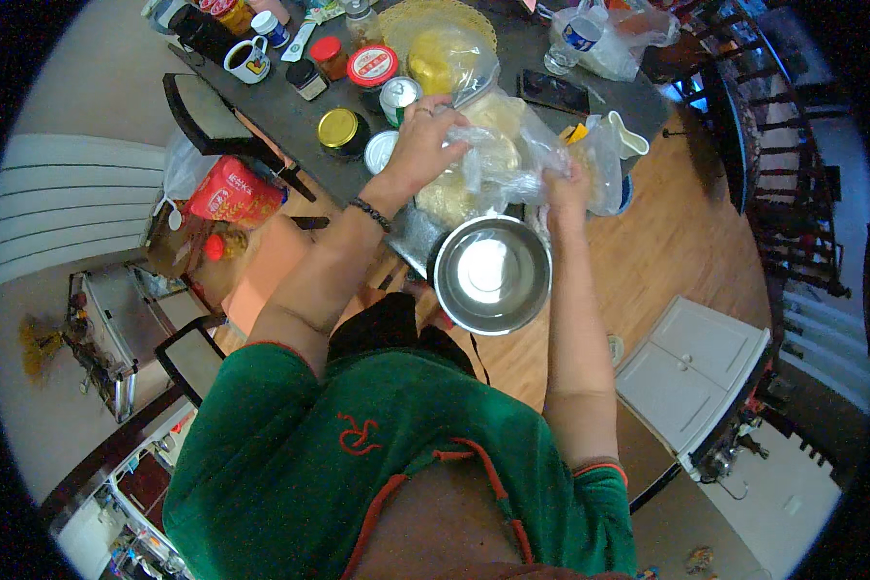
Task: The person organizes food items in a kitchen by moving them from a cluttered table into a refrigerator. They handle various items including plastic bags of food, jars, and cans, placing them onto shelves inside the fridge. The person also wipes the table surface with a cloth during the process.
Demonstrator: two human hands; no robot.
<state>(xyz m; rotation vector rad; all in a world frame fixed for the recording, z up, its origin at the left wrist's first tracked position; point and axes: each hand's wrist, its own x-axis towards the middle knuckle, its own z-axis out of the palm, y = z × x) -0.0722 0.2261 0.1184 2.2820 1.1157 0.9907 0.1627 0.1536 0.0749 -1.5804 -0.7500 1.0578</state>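
Note:
A clear plastic bag (pixel 512 179) is stretched between my two hands over the near edge of the dark table. My left hand (pixel 423 145) has its fingers bent at the bag's left side, with film between thumb and fingers. On the other side my right hand (pixel 565 188) grips a bunched part of the bag. Pale yellowish stuff (pixel 445 198) shows under and through the film; what it is I cannot make out. Just below the bag, at the table's edge, sits a shiny steel bowl (pixel 493 274) with nothing visible inside.
Left of my hand stand a gold-lidded jar (pixel 343 131), a can (pixel 399 97), a red-lidded jar (pixel 372 66) and a mug (pixel 247 61). Farther back lie a phone (pixel 553 92), a plastic bottle (pixel 570 43) and a bagged yellow item (pixel 445 63). A chair (pixel 208 111) stands at the left.

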